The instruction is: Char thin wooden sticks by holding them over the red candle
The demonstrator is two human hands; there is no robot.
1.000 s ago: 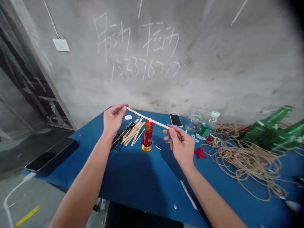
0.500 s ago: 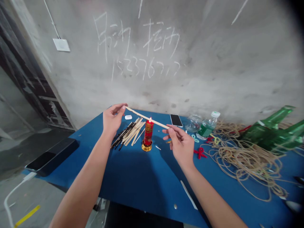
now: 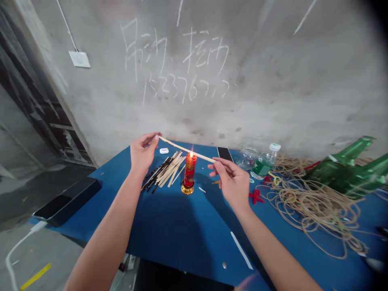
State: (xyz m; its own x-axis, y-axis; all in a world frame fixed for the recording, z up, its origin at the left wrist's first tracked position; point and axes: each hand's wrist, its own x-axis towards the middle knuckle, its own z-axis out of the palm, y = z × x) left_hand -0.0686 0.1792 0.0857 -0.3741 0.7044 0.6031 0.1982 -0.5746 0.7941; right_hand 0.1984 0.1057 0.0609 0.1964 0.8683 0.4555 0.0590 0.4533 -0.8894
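Two hands pinch a thin pale strip [image 3: 174, 144] by its ends, left hand [image 3: 142, 155] at ten o'clock and right hand [image 3: 232, 182] at three o'clock of the lit red candle [image 3: 189, 171], apparently to keep fingers off the flame beneath its middle.

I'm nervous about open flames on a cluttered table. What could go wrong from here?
The strip, pinched at its ends by the left hand and right hand, passes right over the candle flame; it could scorch or catch fire.
If dropped burning, it might light the pile of strips beside the candle.
The right hand works near the candle and could tip it toward the rope.
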